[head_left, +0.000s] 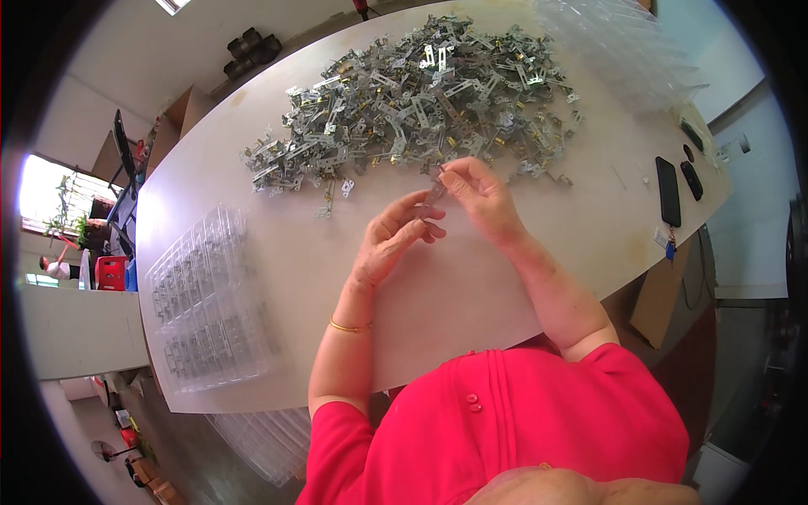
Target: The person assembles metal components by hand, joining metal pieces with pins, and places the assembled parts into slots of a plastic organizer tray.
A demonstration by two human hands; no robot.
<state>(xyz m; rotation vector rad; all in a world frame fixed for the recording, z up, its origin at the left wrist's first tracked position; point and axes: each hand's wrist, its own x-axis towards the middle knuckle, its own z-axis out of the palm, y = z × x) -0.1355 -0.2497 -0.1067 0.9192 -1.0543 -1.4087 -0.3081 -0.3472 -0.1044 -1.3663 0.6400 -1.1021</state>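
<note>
The pale table [459, 307] fills most of the frame, its curved edge sweeping from the left side up across the top. A broad heap of metal brackets [438, 93], grey with some yellowish parts, spreads over its upper middle. Clear plastic trays [623, 55] lie overlapping at the upper right, and at the left of the frame lies a clear compartment tray [246, 337] with rows of small grey metal pieces in it. Near the centre, just below the heap's lower edge, the two hands meet over the table. The right hand [484, 202] comes in from the right, thumb and forefinger pinched on the upper end of a small metal bracket; the left hand [389, 242], from the lower left, has its thumb and curled fingers closed around the lower end of the same piece. A black phone [668, 189] lies at the right side, with a smaller black object [691, 179] just beside it. A thin gold bracelet [349, 326] circles the left wrist. Smallest is the held metal bracket [434, 192], tilted between the fingertips of both hands and partly covered by them, so its full outline cannot be made out.
</note>
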